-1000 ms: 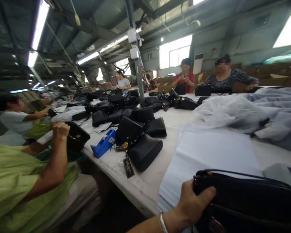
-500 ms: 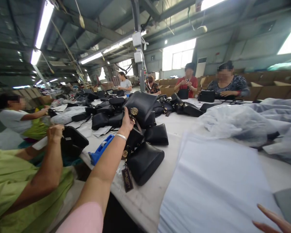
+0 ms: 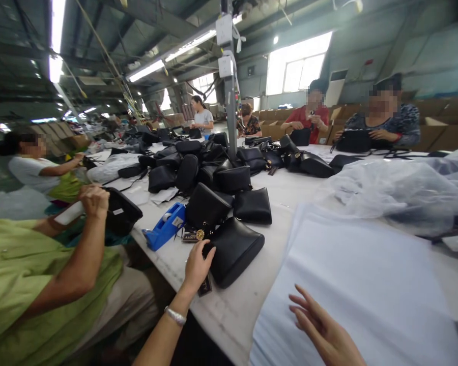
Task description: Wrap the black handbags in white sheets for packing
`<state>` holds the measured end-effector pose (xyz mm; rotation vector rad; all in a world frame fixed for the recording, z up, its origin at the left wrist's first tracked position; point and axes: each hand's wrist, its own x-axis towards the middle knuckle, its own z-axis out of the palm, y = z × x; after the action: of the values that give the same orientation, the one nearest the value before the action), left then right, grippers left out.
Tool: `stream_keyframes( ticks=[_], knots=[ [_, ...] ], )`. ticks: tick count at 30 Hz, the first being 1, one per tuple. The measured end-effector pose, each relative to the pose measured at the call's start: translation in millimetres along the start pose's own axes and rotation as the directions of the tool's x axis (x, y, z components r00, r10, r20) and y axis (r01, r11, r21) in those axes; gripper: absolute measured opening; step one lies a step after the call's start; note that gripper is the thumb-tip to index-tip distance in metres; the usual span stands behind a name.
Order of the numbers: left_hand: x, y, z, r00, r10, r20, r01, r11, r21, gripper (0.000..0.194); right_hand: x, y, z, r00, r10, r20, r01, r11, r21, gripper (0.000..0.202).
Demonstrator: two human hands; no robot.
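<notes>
My left hand (image 3: 198,265), with a silver bracelet on its wrist, is at the near left corner of a black bag (image 3: 237,250) on the table. Its thumb and fingers are apart at the bag's edge, and whether they grip it is hard to tell. A dark tag (image 3: 205,287) shows partly beneath the hand. My right hand (image 3: 320,325) hovers empty over a stack of white sheets (image 3: 351,264), fingers spread. Just behind the nearest bag lie another black bag (image 3: 207,206) with a gold charm (image 3: 200,234) and a third one (image 3: 252,205).
A blue tape dispenser (image 3: 165,226) stands at the table's left edge. Many black bags are heaped farther back. Clear plastic (image 3: 389,188) lies at the right. A person in green (image 3: 53,290) sits close on the left with a black bag; other people work around the table.
My left hand has let go of the bag it held up and come down to the nearest bag. My right hand has moved left over the white sheets. The view has shifted.
</notes>
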<state>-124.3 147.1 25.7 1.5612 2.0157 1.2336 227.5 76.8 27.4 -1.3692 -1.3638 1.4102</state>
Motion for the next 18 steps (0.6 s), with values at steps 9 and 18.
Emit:
stream_keyframes(
  ticks=[9,18],
  knots=[
    [-19.0,17.7,28.7,0.999,0.024,0.038,-0.030,0.987,0.160,0.047,104.2,-48.6,115.0,0.993,0.101,-0.056,-0.081,0.954,0.289,0.111],
    [-28.8,31.2,20.4,0.995,0.061,0.078,-0.060,0.998,-0.026,0.039,128.3,-60.4,109.6,0.971,0.227,-0.079,-0.201,0.948,0.248,0.113]
  ],
)
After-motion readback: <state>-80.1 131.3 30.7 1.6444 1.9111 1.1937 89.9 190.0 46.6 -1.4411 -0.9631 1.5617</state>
